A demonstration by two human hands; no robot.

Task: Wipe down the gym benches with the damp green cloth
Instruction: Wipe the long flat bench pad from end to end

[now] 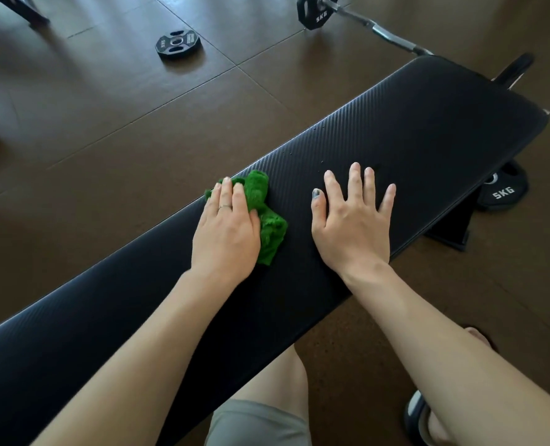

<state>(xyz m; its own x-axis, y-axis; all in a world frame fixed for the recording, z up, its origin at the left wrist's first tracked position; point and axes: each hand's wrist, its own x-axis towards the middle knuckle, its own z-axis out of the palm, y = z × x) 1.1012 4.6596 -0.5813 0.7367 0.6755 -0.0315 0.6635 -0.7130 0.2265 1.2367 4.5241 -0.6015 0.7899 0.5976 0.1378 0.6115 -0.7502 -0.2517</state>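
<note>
A long black padded gym bench (412, 123) runs from the lower left to the upper right. A crumpled green cloth (264, 217) lies on the bench near its far edge, pressed under my left hand (227, 226), whose fingers curl over it. My right hand (352, 217) rests flat on the pad to the right of the cloth, fingers spread, holding nothing. A few water drops dot the pad beyond the cloth.
On the brown floor tiles lie a black weight plate (177, 43) at the upper left and a curl bar (376, 30) with a 5 kg plate at the top. Another 5 kg plate (502, 194) lies under the bench's right side. My leg and sandalled foot are below.
</note>
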